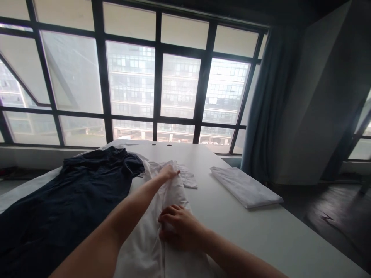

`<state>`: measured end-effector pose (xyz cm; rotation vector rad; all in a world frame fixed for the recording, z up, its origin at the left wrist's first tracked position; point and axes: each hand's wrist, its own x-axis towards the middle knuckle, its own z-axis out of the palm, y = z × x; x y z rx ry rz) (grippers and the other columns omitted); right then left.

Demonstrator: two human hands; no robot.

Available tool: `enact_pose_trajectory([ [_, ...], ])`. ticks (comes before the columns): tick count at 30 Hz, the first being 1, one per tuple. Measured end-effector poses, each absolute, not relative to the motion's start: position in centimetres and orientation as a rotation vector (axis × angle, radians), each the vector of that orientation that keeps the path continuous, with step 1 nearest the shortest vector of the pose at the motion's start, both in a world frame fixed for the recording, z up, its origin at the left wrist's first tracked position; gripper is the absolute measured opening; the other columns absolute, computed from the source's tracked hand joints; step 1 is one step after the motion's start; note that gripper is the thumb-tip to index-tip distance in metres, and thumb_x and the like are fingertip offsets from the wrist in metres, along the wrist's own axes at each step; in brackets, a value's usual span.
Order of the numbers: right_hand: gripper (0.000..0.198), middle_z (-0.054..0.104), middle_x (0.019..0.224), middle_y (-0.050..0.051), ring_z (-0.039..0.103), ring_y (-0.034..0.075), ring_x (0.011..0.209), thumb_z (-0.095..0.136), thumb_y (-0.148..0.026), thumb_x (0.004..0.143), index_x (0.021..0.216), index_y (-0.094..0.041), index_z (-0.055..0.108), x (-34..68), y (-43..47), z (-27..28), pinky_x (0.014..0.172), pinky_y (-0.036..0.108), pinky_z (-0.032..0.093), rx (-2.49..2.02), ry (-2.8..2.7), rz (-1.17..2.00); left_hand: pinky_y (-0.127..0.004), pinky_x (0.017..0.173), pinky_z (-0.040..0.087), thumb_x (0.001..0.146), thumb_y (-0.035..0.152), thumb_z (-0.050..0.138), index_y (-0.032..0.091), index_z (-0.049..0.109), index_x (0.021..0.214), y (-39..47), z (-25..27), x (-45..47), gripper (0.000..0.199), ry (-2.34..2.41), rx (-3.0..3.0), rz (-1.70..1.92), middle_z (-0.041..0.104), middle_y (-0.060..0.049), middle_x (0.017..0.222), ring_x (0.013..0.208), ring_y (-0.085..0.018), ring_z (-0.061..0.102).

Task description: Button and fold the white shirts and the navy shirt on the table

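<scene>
A white shirt (pixel 139 243) lies lengthwise in front of me, its right side folded over in a long strip. My left hand (pixel 169 172) reaches to the far end and grips the fabric near the top of the fold. A short sleeve (pixel 188 180) sticks out to the right beyond it. Nearer to me, my right hand (pixel 180 227) rests on the folded strip. Its fingers are curled over the strip's left edge and pinch the cloth; the thumb is partly in shadow.
A dark navy garment (pixel 84 189) is spread to the left, beside the white shirt. On the right of the white table (pixel 249 235) lies a flat folded white garment (pixel 246 187). Windows (pixel 130 81) stand behind the table, with a blue-grey curtain (pixel 263 108) at the right.
</scene>
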<state>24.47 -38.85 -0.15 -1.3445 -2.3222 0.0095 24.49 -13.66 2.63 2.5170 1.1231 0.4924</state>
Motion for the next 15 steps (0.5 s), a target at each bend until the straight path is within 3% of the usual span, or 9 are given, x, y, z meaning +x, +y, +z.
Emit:
enact_pose_trajectory([
  [9, 0.039, 0.066, 0.115, 0.007, 0.058, 0.024, 0.1, 0.064, -0.046, 0.087, 0.118, -0.022, 0.063, 24.7, -38.5, -0.6, 0.093, 0.038, 0.044, -1.427, -2.382, -0.038, -0.03, 0.075, 0.053, 0.076, 0.029, 0.07, 0.011, 0.069, 0.104, -6.4, 1.6, 31.2, 0.033, 1.279, 2.216, 0.617, 0.073, -0.021, 0.107, 0.102, -0.033, 0.069],
  [15, 0.032, 0.065, 0.111, 0.007, 0.057, 0.022, 0.093, 0.065, -0.043, 0.085, 0.106, -0.019, 0.063, 24.5, -38.2, -0.6, 0.088, 0.036, 0.044, -1.487, -2.376, -0.061, -0.025, 0.071, 0.055, 0.088, 0.021, 0.057, 0.013, 0.056, 0.133, -4.4, -0.6, 31.7, 0.045, 1.169, 2.137, 0.734, 0.073, -0.013, 0.108, 0.089, -0.021, 0.071],
])
